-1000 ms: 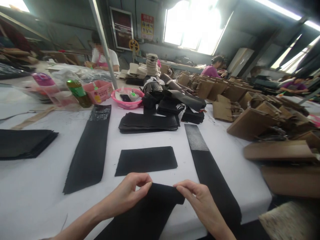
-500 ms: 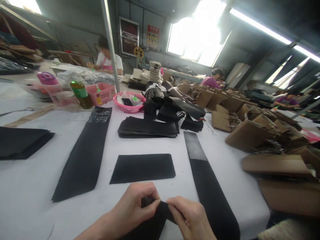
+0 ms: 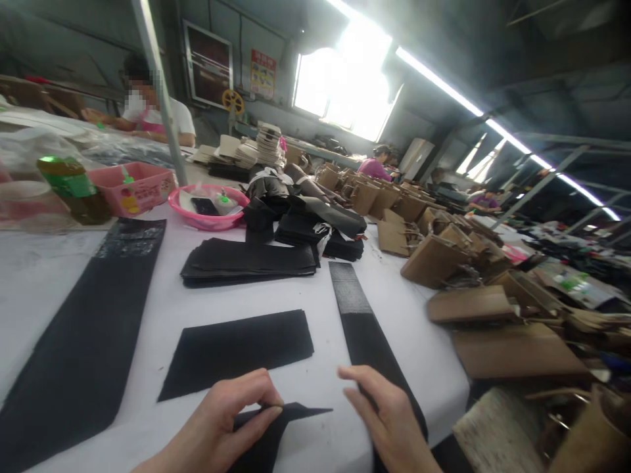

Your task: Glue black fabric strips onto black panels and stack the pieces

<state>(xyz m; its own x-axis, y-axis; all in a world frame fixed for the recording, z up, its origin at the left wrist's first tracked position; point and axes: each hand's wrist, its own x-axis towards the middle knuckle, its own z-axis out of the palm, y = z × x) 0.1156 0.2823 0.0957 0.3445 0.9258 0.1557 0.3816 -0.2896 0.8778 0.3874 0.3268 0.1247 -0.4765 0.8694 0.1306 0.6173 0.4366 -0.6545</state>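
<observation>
My left hand (image 3: pixel 231 417) pinches the edge of a black sheet (image 3: pixel 266 440) between thumb and fingers at the bottom of the view. A narrow pointed end of that sheet sticks out to the right of the pinch. My right hand (image 3: pixel 387 414) is apart from the sheet, its thumb and forefinger spread with nothing between them. It hovers over the lower part of a long black strip (image 3: pixel 367 335) whose far end is shiny grey. Beyond my left hand lies a small stack of black rectangular pieces (image 3: pixel 241 351).
A long black stack (image 3: pixel 98 322) lies at left, and another black stack (image 3: pixel 249 261) farther back. Behind are a pink basin (image 3: pixel 207 220), a pink basket (image 3: pixel 135 190) and a bottle (image 3: pixel 71 190). Brown bags (image 3: pixel 434 259) crowd the right. A co-worker (image 3: pixel 158 118) sits far left.
My right hand has let go of the black sheet and moved right, its fingers now apart. My left hand still pinches the sheet. The camera view has turned to the right.
</observation>
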